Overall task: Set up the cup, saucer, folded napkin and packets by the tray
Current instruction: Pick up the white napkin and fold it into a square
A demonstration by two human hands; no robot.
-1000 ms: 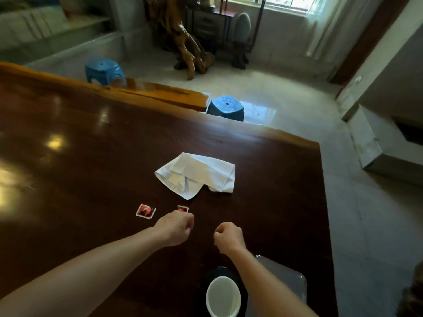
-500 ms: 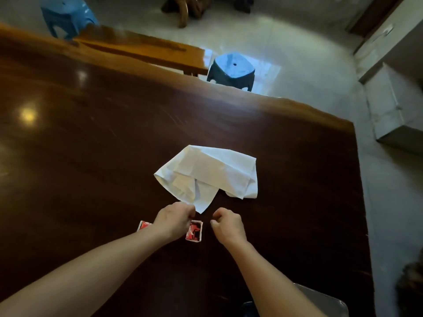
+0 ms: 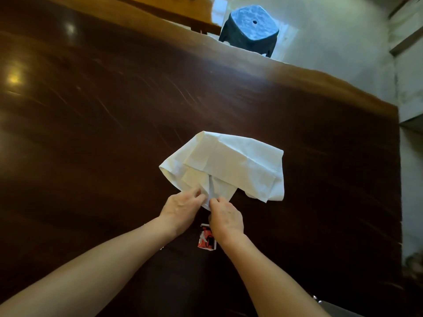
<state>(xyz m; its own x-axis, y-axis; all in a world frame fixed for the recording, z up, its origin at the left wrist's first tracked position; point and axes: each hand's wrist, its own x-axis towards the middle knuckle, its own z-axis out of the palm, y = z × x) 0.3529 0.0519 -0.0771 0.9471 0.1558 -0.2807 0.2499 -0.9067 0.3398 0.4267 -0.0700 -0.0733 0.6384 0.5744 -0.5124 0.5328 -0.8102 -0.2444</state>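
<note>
A crumpled white napkin lies on the dark wooden table. My left hand and my right hand meet at its near corner, and the fingers of both pinch the cloth there. A red packet lies flat on the table just below my right wrist, partly covered by it. A second packet is hidden under my left forearm. A grey tray corner shows at the bottom right. Cup and saucer are out of view.
A blue plastic stool stands on the pale floor beyond the table's far edge. A wooden bench runs along the far side. The table's right edge drops to the floor at the right.
Both hands moved forward from the packets to the napkin's near corner and took hold of it. The view tilted down, so the cup and most of the tray left the frame.
</note>
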